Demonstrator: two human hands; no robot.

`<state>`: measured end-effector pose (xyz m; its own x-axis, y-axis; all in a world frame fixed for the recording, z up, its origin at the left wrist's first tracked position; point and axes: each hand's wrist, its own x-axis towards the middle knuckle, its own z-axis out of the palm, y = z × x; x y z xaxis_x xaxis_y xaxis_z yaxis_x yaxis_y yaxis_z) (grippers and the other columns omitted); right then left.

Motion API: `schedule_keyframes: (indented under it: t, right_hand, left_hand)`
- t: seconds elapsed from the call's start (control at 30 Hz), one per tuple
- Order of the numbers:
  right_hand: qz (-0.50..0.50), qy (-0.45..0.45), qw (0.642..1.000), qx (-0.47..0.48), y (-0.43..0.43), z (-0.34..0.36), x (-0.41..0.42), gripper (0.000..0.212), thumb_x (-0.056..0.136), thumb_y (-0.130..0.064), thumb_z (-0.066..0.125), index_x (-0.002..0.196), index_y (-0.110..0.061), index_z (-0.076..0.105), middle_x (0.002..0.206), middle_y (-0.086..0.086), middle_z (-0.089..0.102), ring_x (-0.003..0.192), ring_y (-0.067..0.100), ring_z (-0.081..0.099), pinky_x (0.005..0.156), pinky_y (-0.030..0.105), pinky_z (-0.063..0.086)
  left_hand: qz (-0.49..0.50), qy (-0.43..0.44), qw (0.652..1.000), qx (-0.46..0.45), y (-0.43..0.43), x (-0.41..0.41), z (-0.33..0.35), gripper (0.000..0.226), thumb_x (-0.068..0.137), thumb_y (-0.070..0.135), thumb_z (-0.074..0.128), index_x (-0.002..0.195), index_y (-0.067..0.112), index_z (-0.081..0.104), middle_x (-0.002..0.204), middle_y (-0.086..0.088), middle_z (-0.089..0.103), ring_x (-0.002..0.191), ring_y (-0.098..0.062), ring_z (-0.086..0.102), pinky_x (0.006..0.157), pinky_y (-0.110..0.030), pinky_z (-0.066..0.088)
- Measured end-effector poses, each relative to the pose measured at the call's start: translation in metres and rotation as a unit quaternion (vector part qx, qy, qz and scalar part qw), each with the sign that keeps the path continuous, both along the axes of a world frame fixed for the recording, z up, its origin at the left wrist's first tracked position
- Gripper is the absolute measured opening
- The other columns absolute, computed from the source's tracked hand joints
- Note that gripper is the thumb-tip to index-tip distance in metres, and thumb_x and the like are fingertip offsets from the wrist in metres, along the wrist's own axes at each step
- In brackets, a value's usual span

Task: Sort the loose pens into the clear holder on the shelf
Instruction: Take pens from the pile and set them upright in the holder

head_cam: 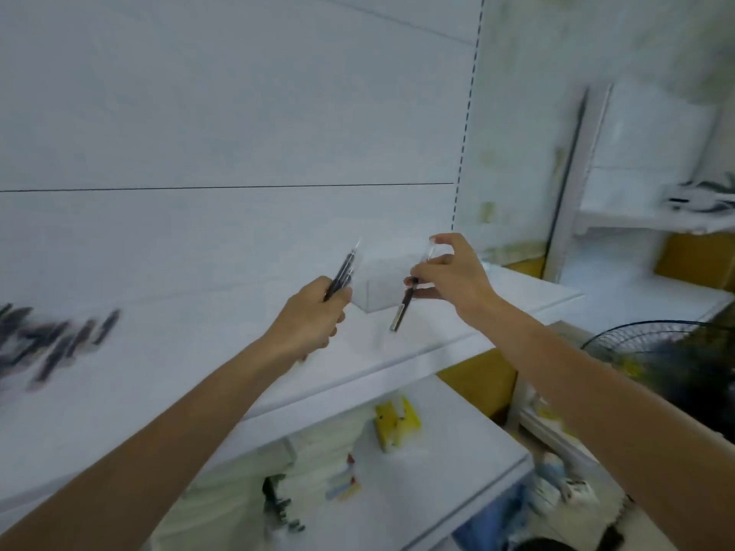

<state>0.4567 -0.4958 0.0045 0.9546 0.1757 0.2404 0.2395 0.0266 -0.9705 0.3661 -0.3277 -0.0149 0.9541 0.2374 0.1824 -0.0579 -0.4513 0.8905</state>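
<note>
Left hand (314,318) gripped black pens (343,272) and right hand (451,274) pinched a single pen (401,314) beside the clear holder (380,292) near the shelf's (199,385) right end. Loose pens (59,340) lay blurred at its left end, so most sorting seemingly remained.

Wall: I faced a white back panel (238,113) crossed by one thin dark seam.
Upright: a slotted post (467,113) edged it on my right.
Shelves: a white shelf (199,371) before me, a lower shelf (437,491) beneath.
Right side: I saw a black fan (656,344) and brown boxes (692,256).
Light: cool, even; all was blurred.
</note>
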Motion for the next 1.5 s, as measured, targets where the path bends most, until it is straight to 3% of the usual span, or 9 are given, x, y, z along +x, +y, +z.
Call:
schedule_keyframes:
  t: [0.23, 0.5, 0.63, 0.8, 1.0, 1.13, 1.3, 1.4, 1.5]
  right_hand:
    - [-0.075, -0.008, 0.996, 0.046, -0.074, -0.013, 0.038, 0.051, 0.082, 0.013, 0.061, 0.12, -0.014, 0.04, 0.085, 0.017, 0.059, 0.066, 0.024, 0.067, 0.066, 0.04, 0.059]
    - [-0.037, -0.064, 0.996, 0.042, -0.04, 0.025, 0.121, 0.048, 0.083, 0.012, 0.06, 0.119, -0.012, 0.039, 0.081, 0.012, 0.056, 0.065, 0.023, 0.065, 0.063, 0.041, 0.06]
    - [0.022, -0.158, 0.987, 0.007, 0.017, 0.056, 0.156, 0.05, 0.083, 0.01, 0.06, 0.125, -0.01, 0.04, 0.081, 0.009, 0.053, 0.061, 0.019, 0.062, 0.056, 0.031, 0.059]
    - [0.084, -0.26, 0.961, -0.052, 0.061, 0.058, 0.175, 0.052, 0.082, 0.007, 0.061, 0.126, -0.013, 0.042, 0.082, 0.005, 0.052, 0.065, 0.02, 0.063, 0.056, 0.029, 0.059]
    - [0.149, -0.31, 0.935, -0.087, 0.089, 0.041, 0.192, 0.052, 0.084, 0.002, 0.063, 0.128, -0.015, 0.041, 0.086, 0.006, 0.054, 0.074, 0.027, 0.066, 0.062, 0.03, 0.059]
    - [0.195, -0.345, 0.911, -0.112, 0.096, 0.028, 0.198, 0.054, 0.085, 0.0, 0.063, 0.131, -0.016, 0.039, 0.086, 0.004, 0.054, 0.073, 0.02, 0.063, 0.069, 0.034, 0.059]
    - [0.217, -0.381, 0.895, -0.081, 0.092, 0.019, 0.205, 0.053, 0.085, -0.001, 0.062, 0.13, -0.013, 0.038, 0.081, -0.004, 0.053, 0.072, 0.015, 0.061, 0.074, 0.039, 0.058]
    - [0.225, -0.387, 0.891, -0.072, 0.091, 0.02, 0.205, 0.052, 0.085, 0.0, 0.061, 0.13, -0.013, 0.038, 0.079, -0.007, 0.051, 0.071, 0.012, 0.059, 0.074, 0.038, 0.058]
    - [0.232, -0.385, 0.889, -0.085, 0.088, 0.018, 0.207, 0.051, 0.086, 0.001, 0.061, 0.129, -0.012, 0.037, 0.078, -0.006, 0.05, 0.073, 0.019, 0.06, 0.073, 0.039, 0.057]
  left_hand:
    - [-0.026, -0.036, 0.999, -0.03, -0.051, 0.063, 0.0, 0.017, 0.095, 0.023, 0.044, 0.086, 0.013, 0.054, 0.069, 0.002, 0.05, 0.058, -0.012, 0.044, 0.055, -0.022, 0.037]
    - [-0.045, -0.068, 0.997, 0.004, -0.031, 0.107, 0.035, 0.022, 0.099, 0.033, 0.037, 0.091, 0.031, 0.058, 0.07, 0.003, 0.049, 0.063, -0.011, 0.047, 0.06, -0.024, 0.044]
    - [0.03, -0.1, 0.994, -0.026, 0.003, 0.122, 0.05, 0.018, 0.099, 0.027, 0.038, 0.095, 0.023, 0.055, 0.068, 0.001, 0.047, 0.058, -0.012, 0.042, 0.057, -0.024, 0.04]
    - [0.144, -0.104, 0.978, -0.111, 0.026, 0.143, 0.048, 0.017, 0.096, 0.022, 0.046, 0.082, 0.015, 0.052, 0.07, 0.001, 0.049, 0.054, -0.01, 0.042, 0.047, -0.018, 0.038]
    - [0.24, -0.09, 0.962, -0.093, 0.026, 0.145, 0.018, 0.019, 0.093, 0.026, 0.052, 0.08, 0.013, 0.05, 0.066, 0.002, 0.044, 0.047, -0.01, 0.037, 0.037, -0.015, 0.032]
    - [0.281, -0.071, 0.954, -0.081, 0.013, 0.138, 0.002, 0.017, 0.094, 0.027, 0.05, 0.087, 0.011, 0.053, 0.069, 0.001, 0.048, 0.052, -0.011, 0.041, 0.042, -0.018, 0.034]
    - [0.316, -0.046, 0.944, -0.078, -0.01, 0.127, -0.015, 0.017, 0.093, 0.029, 0.051, 0.081, 0.017, 0.053, 0.073, -0.001, 0.053, 0.056, -0.012, 0.045, 0.049, -0.021, 0.036]
    - [0.324, -0.001, 0.946, 0.016, -0.022, 0.125, -0.024, 0.023, 0.081, 0.04, 0.066, 0.085, 0.022, 0.053, 0.07, 0.005, 0.053, 0.06, -0.009, 0.049, 0.055, -0.021, 0.039]
    - [0.298, 0.036, 0.952, 0.068, -0.031, 0.131, -0.027, 0.044, 0.068, 0.045, 0.077, 0.095, 0.018, 0.054, 0.069, 0.007, 0.053, 0.063, -0.008, 0.05, 0.058, -0.019, 0.04]
